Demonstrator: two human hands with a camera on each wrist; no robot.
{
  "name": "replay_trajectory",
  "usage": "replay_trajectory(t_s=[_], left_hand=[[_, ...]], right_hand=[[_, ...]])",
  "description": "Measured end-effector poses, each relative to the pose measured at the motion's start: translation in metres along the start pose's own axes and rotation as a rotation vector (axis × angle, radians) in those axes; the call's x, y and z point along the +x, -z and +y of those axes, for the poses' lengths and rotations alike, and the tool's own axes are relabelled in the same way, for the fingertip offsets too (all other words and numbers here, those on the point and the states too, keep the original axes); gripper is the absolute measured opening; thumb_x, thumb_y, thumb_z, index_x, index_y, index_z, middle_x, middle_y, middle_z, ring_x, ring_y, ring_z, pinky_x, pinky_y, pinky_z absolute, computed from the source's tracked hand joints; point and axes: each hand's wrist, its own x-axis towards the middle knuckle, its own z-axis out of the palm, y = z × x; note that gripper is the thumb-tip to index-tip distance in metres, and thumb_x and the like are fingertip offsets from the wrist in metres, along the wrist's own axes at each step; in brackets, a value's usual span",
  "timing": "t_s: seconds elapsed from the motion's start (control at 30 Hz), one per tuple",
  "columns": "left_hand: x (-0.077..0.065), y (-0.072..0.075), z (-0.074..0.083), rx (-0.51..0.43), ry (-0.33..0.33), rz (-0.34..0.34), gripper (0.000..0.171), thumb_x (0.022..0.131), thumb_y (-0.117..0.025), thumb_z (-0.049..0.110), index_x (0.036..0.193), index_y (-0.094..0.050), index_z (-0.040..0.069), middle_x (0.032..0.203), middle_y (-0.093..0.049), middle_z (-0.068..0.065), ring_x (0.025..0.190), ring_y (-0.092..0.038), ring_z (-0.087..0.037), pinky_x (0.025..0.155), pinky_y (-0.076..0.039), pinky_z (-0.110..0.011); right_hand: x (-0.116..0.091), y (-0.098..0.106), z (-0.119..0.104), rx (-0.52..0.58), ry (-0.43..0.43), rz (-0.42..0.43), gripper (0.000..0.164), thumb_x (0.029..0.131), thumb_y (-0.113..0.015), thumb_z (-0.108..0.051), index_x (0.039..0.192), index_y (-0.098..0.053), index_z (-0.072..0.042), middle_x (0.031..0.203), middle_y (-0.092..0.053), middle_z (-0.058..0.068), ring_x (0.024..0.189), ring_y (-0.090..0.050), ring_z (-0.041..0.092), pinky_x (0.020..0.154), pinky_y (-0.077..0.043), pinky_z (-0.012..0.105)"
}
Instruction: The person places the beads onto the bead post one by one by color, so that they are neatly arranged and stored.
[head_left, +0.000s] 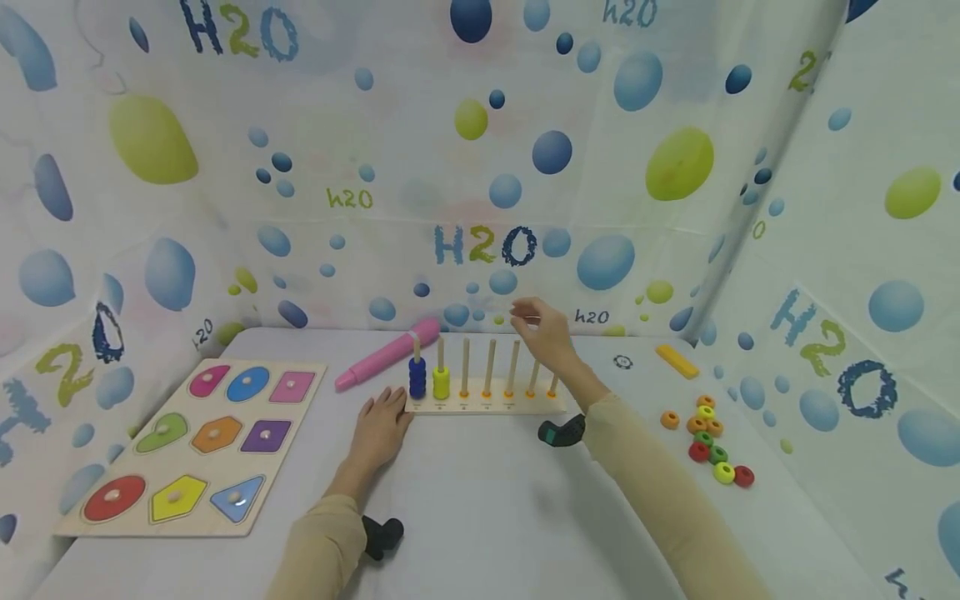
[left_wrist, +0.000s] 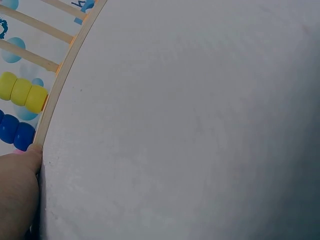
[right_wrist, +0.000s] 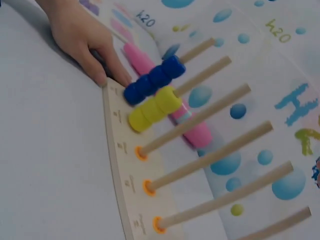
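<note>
A wooden peg stand (head_left: 487, 407) with a row of upright pegs is on the white table. Blue rings (head_left: 417, 379) fill its leftmost peg, and yellow rings (head_left: 441, 383) sit on the peg beside it. My left hand (head_left: 381, 425) rests palm down at the stand's left end; in the left wrist view its thumb (left_wrist: 34, 156) touches the base's corner. Above the right-hand pegs my right hand (head_left: 546, 335) is raised, fingers loosely bent, with no object visible in them. The right wrist view does not show that hand.
Loose coloured rings (head_left: 717, 454) lie on the right, with a yellow-orange block (head_left: 677, 361) behind them. A shape puzzle board (head_left: 180, 442) covers the left side. A pink stick-like thing (head_left: 382, 360) lies behind the stand. Patterned sheets (head_left: 420, 167) enclose the table.
</note>
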Motion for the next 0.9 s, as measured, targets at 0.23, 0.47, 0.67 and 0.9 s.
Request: replay_trajectory(t_s=[0.23, 0.47, 0.67, 0.9], left_hand=[[0.002, -0.002, 0.001, 0.004, 0.017, -0.024, 0.049, 0.1, -0.046, 0.025, 0.139, -0.041, -0.002, 0.145, -0.039, -0.016, 0.137, -0.026, -0.036, 0.112, -0.013, -0.054], [0.001, -0.002, 0.001, 0.001, 0.023, -0.011, 0.049, 0.099, -0.047, 0.025, 0.139, -0.041, -0.003, 0.145, -0.039, -0.017, 0.137, -0.026, -0.037, 0.112, -0.013, -0.055], [0.0, -0.002, 0.002, -0.006, 0.025, -0.012, 0.048, 0.099, -0.047, 0.023, 0.139, -0.041, -0.003, 0.145, -0.039, -0.017, 0.137, -0.026, -0.037, 0.112, -0.013, -0.055], [-0.001, -0.001, 0.003, -0.017, 0.01, -0.001, 0.048, 0.099, -0.048, 0.023, 0.139, -0.041, -0.004, 0.145, -0.039, -0.018, 0.137, -0.026, -0.038, 0.112, -0.013, -0.056]], right_hand=[[-0.011, 0.05, 0.023, -0.053, -0.098, 0.107, 0.025, 0.091, -0.061, -0.005, 0.115, -0.059, 0.002, 0.105, -0.067, 0.015, 0.1, -0.063, 0.027, 0.088, -0.052, 0.035], [-0.028, 0.091, 0.052, -0.104, -0.182, 0.164, 0.025, 0.092, -0.06, -0.009, 0.115, -0.059, 0.0, 0.106, -0.067, 0.015, 0.101, -0.063, 0.027, 0.088, -0.051, 0.034], [-0.054, 0.117, 0.073, -0.14, -0.308, 0.146, 0.029, 0.094, -0.057, -0.015, 0.12, -0.056, -0.003, 0.113, -0.064, 0.014, 0.107, -0.059, 0.028, 0.093, -0.049, 0.039], [-0.088, 0.142, 0.098, -0.221, -0.39, 0.157, 0.03, 0.095, -0.056, -0.015, 0.121, -0.054, -0.001, 0.113, -0.063, 0.016, 0.108, -0.058, 0.031, 0.093, -0.048, 0.042]])
